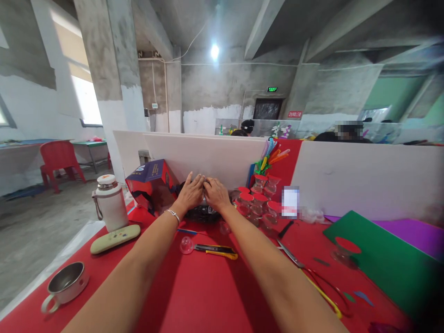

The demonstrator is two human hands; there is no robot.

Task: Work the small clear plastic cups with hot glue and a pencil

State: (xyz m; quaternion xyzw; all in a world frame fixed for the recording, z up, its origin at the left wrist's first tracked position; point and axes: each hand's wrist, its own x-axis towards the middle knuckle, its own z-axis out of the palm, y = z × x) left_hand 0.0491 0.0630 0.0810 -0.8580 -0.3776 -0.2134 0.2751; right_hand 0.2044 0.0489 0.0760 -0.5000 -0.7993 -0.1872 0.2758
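Both my arms reach far across the red table [208,286]. My left hand [190,190] and my right hand [215,192] meet side by side at the back, fingers curled down onto a dark bag or bundle [203,213] against the white partition [208,155]. What the fingers grip inside it is hidden. A silver bracelet sits on my left wrist. A dark blue and red box [151,184] leans just left of my left hand. Several small clear cups with red lids [258,203] stand just right of my right hand.
On the left are a white thermos [110,202], a pale green case [115,238] and a steel cup [65,283]. A yellow utility knife [217,251] and a clear dome [186,245] lie mid-table, scissors [305,270] and green foam sheet [381,259] to the right. People sit beyond the partition.
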